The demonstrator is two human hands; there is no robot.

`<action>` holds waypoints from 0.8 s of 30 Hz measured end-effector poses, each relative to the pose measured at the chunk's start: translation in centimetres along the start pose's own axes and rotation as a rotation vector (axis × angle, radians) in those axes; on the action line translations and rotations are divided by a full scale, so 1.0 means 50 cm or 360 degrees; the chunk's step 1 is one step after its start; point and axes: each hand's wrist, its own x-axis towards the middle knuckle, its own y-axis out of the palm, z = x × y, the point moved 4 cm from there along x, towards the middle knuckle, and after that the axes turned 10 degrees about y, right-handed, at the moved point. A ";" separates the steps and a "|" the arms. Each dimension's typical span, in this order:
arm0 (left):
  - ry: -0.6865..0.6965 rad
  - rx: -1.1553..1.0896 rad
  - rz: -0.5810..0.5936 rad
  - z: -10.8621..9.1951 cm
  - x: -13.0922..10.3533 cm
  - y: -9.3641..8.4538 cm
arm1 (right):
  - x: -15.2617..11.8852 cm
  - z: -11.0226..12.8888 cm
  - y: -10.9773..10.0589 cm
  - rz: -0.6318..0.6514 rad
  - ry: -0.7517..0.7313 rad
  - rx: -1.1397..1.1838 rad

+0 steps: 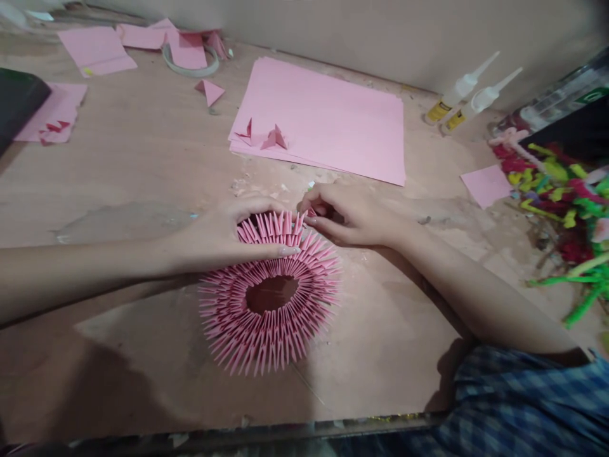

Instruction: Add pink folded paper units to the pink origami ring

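A round ring of many folded pink paper pieces lies on the table, with an oval hole in its middle. My left hand grips its far rim, the thumb lying across the top and the fingers behind the upright pieces. At the ring's far right edge, my right hand is closed in a pinch. A small bit of folded pink paper shows between its thumb and fingers, touching or very close to the ring; which of the two I cannot tell.
Beyond the hands lies a stack of pink paper sheets with two folded pieces on it. Two glue bottles stand by the wall. Colourful pipe cleaners are heaped at right. A tape roll and pink scraps lie back left.
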 end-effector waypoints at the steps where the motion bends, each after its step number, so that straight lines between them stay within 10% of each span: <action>1: 0.0002 0.0004 -0.0008 0.001 -0.001 0.000 | 0.000 -0.005 0.000 -0.0013 -0.0004 0.0071; 7: 0.0020 0.0001 -0.0030 0.006 0.000 0.000 | 0.001 -0.028 -0.007 -0.0228 -0.0041 0.0503; 14: 0.0005 -0.0061 0.0008 -0.004 0.001 0.001 | 0.001 -0.022 0.010 -0.0346 0.0488 0.1181; 24: 0.0066 -0.0123 0.0032 0.000 -0.002 0.001 | -0.010 0.006 0.023 -0.0578 0.0474 0.1035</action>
